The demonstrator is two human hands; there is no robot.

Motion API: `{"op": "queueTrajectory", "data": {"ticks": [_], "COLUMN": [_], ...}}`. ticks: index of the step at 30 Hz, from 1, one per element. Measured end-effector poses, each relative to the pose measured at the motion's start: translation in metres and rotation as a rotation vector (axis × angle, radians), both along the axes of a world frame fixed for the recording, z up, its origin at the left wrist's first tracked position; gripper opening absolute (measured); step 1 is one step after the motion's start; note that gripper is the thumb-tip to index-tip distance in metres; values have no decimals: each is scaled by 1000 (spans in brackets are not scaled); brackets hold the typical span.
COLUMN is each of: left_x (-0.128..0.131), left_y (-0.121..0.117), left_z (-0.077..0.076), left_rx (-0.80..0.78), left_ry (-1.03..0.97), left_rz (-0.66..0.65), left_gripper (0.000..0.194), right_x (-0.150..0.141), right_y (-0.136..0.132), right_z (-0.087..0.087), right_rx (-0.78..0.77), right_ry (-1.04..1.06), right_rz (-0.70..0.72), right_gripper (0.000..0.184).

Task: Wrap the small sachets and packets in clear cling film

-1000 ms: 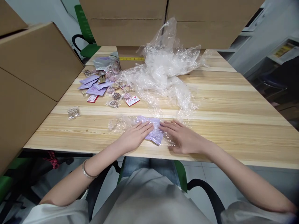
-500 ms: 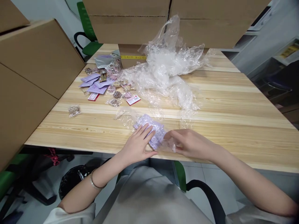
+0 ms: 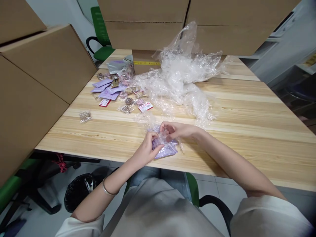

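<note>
A flat purple packet (image 3: 166,152) lies near the table's front edge, partly covered by crinkled clear plastic wrap (image 3: 161,136). My left hand (image 3: 147,148) rests at the packet's left side, fingers curled onto the wrap and thumb along the front. From the right, my right hand (image 3: 175,129) reaches over the packet with fingers bent, pinching the wrap near its far side. Some of the wrap trails behind the packet, toward the middle of the table. The hands and the shiny film hide parts of the packet.
A large heap of clear plastic wrap (image 3: 180,72) covers the table's middle. Purple packets (image 3: 110,95), small wrapped pieces (image 3: 128,101) and a red-and-white card (image 3: 145,106) lie at left. One wrapped piece (image 3: 85,116) sits apart. Cardboard boxes (image 3: 44,65) stand left and behind.
My right hand has moved left and away from me, bringing the wrap over the packet. My left hand's fingers, flat on the packet before, are now curled. The view has shifted slightly.
</note>
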State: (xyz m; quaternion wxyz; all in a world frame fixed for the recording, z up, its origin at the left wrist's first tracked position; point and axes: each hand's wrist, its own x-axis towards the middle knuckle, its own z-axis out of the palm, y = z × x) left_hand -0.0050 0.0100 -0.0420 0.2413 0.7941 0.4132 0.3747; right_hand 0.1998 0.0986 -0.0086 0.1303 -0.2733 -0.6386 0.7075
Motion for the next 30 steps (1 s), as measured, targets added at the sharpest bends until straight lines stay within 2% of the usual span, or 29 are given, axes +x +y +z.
{"op": "queueTrajectory", "data": {"ticks": [2, 3, 5, 6, 8, 10, 12, 14, 17, 18, 20, 22, 23, 25, 27, 30], "left_x": [0, 1, 2, 3, 3, 1, -2, -6, -11, -12, -12, -12, -12, -13, -17, -27], "left_y": [-4, -7, -12, -15, -18, -20, -20, -19, -15, -13, -10, -7, -6, -4, -3, -4], "left_z": [-3, -4, -4, -3, -1, 2, 4, 5, 7, 7, 6, 6, 7, 9, 12, 15], "left_rx": [204, 324, 498, 524, 455, 315, 217, 148, 71, 57, 48, 49, 52, 51, 44, 49], "left_ry": [34, 84, 223, 291, 406, 483, 512, 504, 461, 444, 399, 346, 324, 308, 321, 334], "left_rz": [98, 125, 60, -15, -167, -222, -251, -283, -318, -320, -302, -267, -249, -228, -243, -316], "left_gripper": [44, 46, 42, 40, 40, 57, 73, 72, 68, 70, 70, 61, 56, 52, 59, 63], "right_x": [3, 4, 3, 1, -3, -6, -8, -8, -6, -6, -6, -7, -8, -10, -10, -10], "right_y": [1, 2, 1, 1, -1, -4, -7, -9, -8, -6, -2, 4, 8, 14, 18, 24], "right_z": [-4, -5, -7, -7, -5, 1, 8, 13, 17, 18, 20, 22, 22, 19, 15, 7], "right_rx": [-72, -103, -144, -139, -43, 115, 202, 120, -131, -160, -80, 107, 188, 245, 218, 214], "right_ry": [7, -11, -92, -148, -291, -471, -594, -552, -258, -186, -161, -275, -345, -432, -437, -452], "right_rz": [-16, -33, -90, -132, -238, -335, -356, -315, -219, -196, -218, -350, -424, -502, -486, -385], "right_gripper": [40, 41, 40, 38, 33, 30, 26, 23, 13, 10, 10, 9, 10, 21, 39, 44]}}
